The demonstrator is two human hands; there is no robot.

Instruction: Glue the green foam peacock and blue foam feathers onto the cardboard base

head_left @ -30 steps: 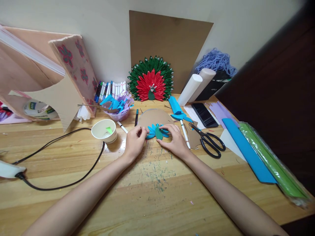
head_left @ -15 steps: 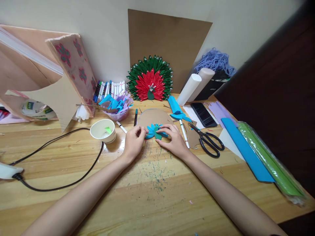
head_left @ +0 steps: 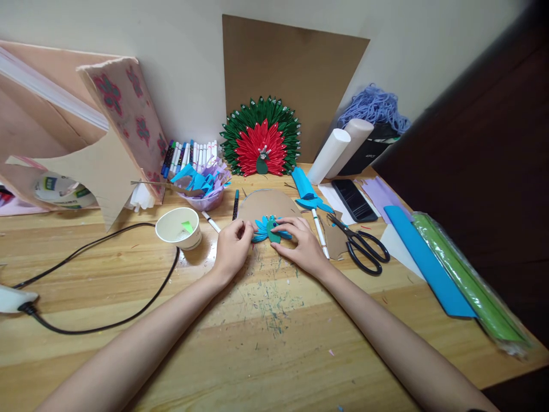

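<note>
A small blue paper fan with a dark green body piece [head_left: 269, 230] lies on a brown cardboard half-disc [head_left: 266, 203] on the wooden table. My left hand [head_left: 231, 249] pinches the fan's left edge, fingers closed on a blue petal. My right hand [head_left: 302, 243] rests on the right side, its fingers curled and pressing the green piece and blue petals down. A finished red and green paper peacock [head_left: 262, 137] leans against the wall behind.
Black scissors [head_left: 362, 245] lie to the right, by a phone [head_left: 354, 200], blue [head_left: 429, 263] and green [head_left: 469, 286] paper rolls. A paper cup [head_left: 178, 228], a bowl of paper pieces [head_left: 205, 189] and markers [head_left: 189, 154] stand left. A glue gun [head_left: 12, 298] with black cord [head_left: 107, 326] lies far left.
Both hands stay on the blue fan. The right fingers have shifted slightly inward over the green piece. The view has drifted a little.
</note>
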